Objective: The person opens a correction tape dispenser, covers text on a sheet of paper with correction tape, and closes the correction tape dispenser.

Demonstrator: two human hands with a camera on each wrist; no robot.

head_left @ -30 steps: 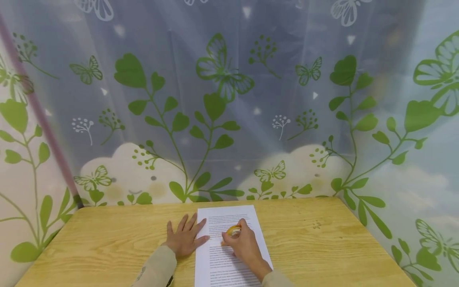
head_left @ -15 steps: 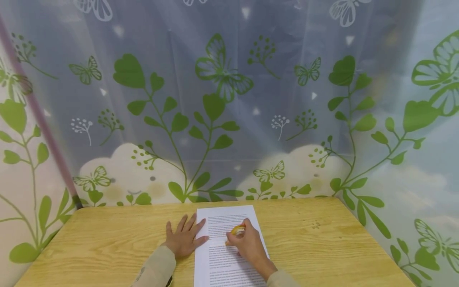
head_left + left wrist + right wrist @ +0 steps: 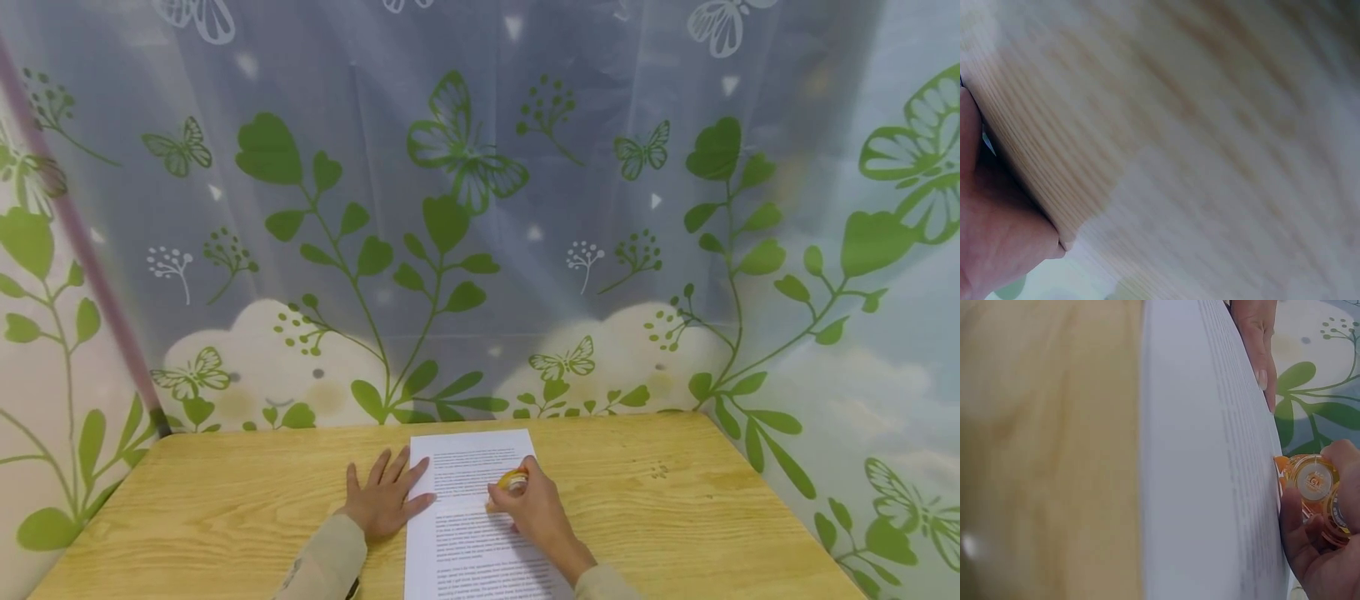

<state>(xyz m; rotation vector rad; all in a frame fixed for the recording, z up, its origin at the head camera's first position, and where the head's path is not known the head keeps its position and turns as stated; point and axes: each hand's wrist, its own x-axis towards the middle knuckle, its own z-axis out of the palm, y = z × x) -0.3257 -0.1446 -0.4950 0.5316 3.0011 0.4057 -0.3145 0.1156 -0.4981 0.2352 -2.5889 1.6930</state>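
Note:
A sheet of printed paper (image 3: 468, 546) lies on the wooden table. My left hand (image 3: 384, 502) rests flat with fingers spread, its thumb and index finger over the paper's left edge. Part of that hand (image 3: 997, 231) shows at the left of the left wrist view. Between thumb and fingers, my right hand (image 3: 542, 515) grips an orange see-through correction tape (image 3: 513, 480). The right wrist view shows the round reels of the correction tape (image 3: 1314, 481), its orange tip touching the paper. Any white strip laid on the text is too faint to tell.
The wooden table (image 3: 225, 508) extends to both sides of the paper. A few small dark marks (image 3: 659, 472) show on its right part. Behind it hangs a curtain (image 3: 570, 275) printed with green leaves and butterflies.
My right hand has slid rightward across the paper with the correction tape, along a gap between text blocks. The left hand has stayed in place.

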